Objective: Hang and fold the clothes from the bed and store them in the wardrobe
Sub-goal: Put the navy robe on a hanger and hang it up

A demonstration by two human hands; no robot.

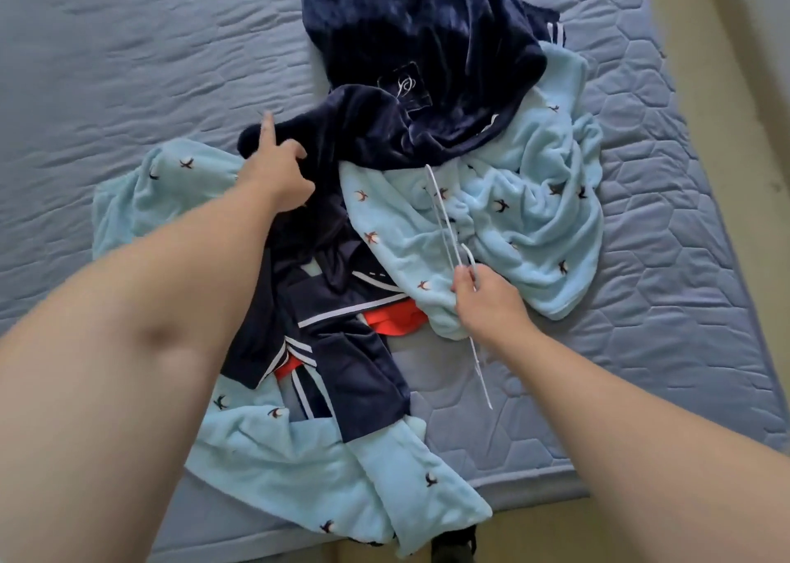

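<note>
You look down at a bed (pixel 128 70) with a quilted blue cover and a loose heap of clothes on it. Your left hand (pixel 278 169) reaches forward, its grip closed on a fold of the navy velvet garment (pixel 427 28), forefinger straight. Your right hand (pixel 491 301) has its grip closed on a thin white hanger (pixel 444 218) above the pale blue fleece (pixel 534 203). An orange garment (pixel 393 321) peeks out beneath. Nothing looks folded or hung yet; the wardrobe is out of view, so the task seems barely begun.
</note>
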